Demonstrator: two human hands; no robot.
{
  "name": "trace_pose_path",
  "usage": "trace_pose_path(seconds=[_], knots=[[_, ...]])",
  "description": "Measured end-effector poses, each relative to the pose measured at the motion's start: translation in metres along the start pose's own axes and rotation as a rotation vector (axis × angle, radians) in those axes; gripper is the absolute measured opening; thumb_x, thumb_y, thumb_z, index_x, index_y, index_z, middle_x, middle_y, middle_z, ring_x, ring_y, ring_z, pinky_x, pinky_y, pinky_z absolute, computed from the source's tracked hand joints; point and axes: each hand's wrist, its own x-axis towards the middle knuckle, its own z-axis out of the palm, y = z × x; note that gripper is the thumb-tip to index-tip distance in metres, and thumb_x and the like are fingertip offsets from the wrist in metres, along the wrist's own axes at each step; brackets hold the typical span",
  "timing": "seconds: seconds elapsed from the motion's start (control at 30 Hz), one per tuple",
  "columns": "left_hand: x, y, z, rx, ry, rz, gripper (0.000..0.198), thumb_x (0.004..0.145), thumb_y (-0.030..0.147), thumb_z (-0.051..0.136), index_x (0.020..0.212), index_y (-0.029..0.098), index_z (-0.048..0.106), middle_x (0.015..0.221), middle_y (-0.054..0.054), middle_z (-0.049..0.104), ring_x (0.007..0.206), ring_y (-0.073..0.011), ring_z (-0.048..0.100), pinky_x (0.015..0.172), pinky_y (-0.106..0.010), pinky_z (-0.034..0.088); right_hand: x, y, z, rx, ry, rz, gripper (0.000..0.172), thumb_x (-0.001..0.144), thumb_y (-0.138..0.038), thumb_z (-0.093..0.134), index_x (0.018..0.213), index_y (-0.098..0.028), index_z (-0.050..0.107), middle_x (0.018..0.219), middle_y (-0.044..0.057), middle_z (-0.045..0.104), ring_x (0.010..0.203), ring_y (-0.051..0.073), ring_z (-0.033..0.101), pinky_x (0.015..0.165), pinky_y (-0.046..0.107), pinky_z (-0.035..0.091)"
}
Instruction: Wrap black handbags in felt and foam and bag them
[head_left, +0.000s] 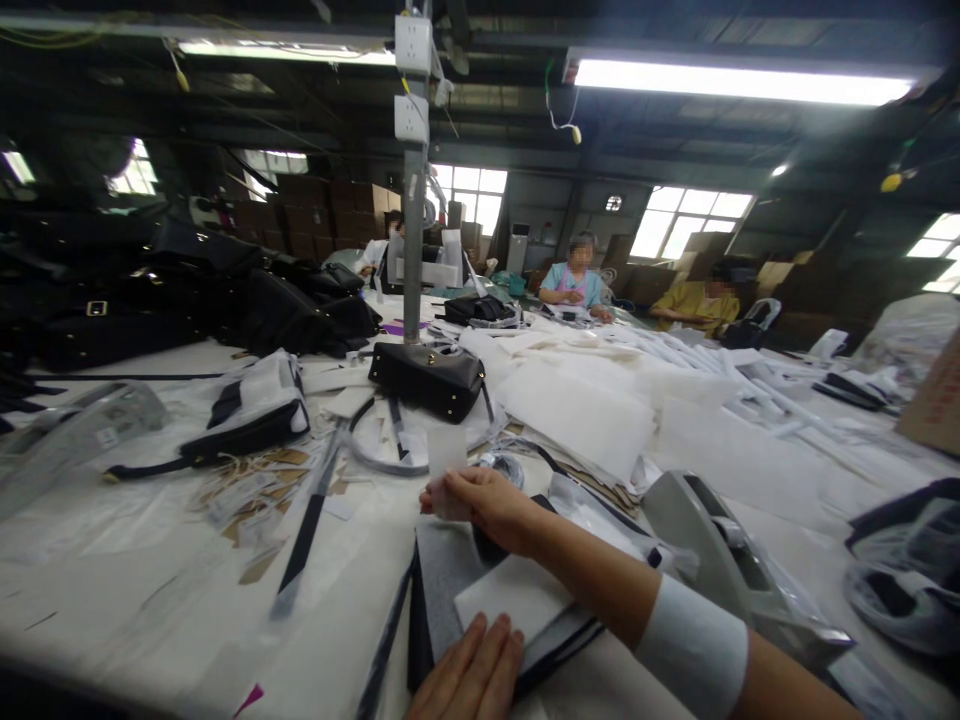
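My right hand (480, 505) reaches across from the right and pinches a small translucent white sheet (447, 462), holding it up above the table. My left hand (469, 675) lies flat, fingers together and stretched out, on a white paper sheet (514, 595) that rests on a dark grey flat piece (442, 575) at the table's near edge. A black strap (382, 650) runs beside that piece.
A grey tape dispenser (720, 560) stands right of my arm. A black handbag (427, 378) sits by a metal pole (413, 200). Wrapped bags, straps, tags and white foam sheets (577, 410) cover the table. Black bags pile at far left. Three people sit at the far end.
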Motion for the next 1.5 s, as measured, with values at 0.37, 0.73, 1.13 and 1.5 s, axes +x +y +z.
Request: trace_pose_path(seconds=[0.37, 0.73, 1.13, 1.5], knots=[[0.004, 0.01, -0.005, -0.046, 0.055, -0.122, 0.041, 0.095, 0.005, 0.037, 0.114, 0.02, 0.07, 0.108, 0.002, 0.075, 0.098, -0.0109, 0.07, 0.099, -0.019, 0.046, -0.08, -0.001, -0.01, -0.946, -0.127, -0.371, 0.048, 0.079, -0.005, 0.05, 0.115, -0.025, 0.073, 0.127, 0.005, 0.067, 0.121, 0.02, 0.061, 0.107, 0.034, 0.044], [-0.006, 0.013, 0.001, -0.039, 0.021, -0.135, 0.035, 0.096, 0.012, 0.039, 0.11, 0.023, 0.069, 0.084, 0.0, 0.075, 0.078, -0.0123, 0.071, 0.082, -0.02, 0.054, -0.1, 0.0, -0.016, -1.164, -0.309, -0.31, 0.05, 0.086, -0.005, 0.049, 0.125, -0.031, 0.066, 0.13, 0.002, 0.066, 0.125, 0.018, 0.058, 0.116, 0.038, 0.03], [-0.003, 0.017, -0.009, -0.083, 0.012, -0.191, 0.027, 0.099, 0.017, 0.044, 0.102, 0.018, 0.071, 0.101, -0.004, 0.075, 0.097, -0.0159, 0.07, 0.091, -0.025, 0.054, -0.136, 0.017, -0.027, -1.087, -0.162, -0.483, 0.064, 0.068, 0.004, 0.045, 0.118, -0.028, 0.069, 0.118, 0.0, 0.072, 0.114, 0.015, 0.065, 0.111, 0.031, 0.037], [0.0, 0.008, -0.023, -0.122, -0.03, -0.118, 0.03, 0.101, 0.015, 0.038, 0.11, 0.016, 0.066, 0.108, -0.008, 0.073, 0.101, -0.0184, 0.07, 0.089, -0.027, 0.056, -0.147, 0.029, -0.027, -1.212, -0.121, -0.616, 0.049, 0.081, -0.006, 0.047, 0.124, -0.022, 0.063, 0.124, 0.006, 0.069, 0.118, 0.017, 0.062, 0.109, 0.035, 0.04]])
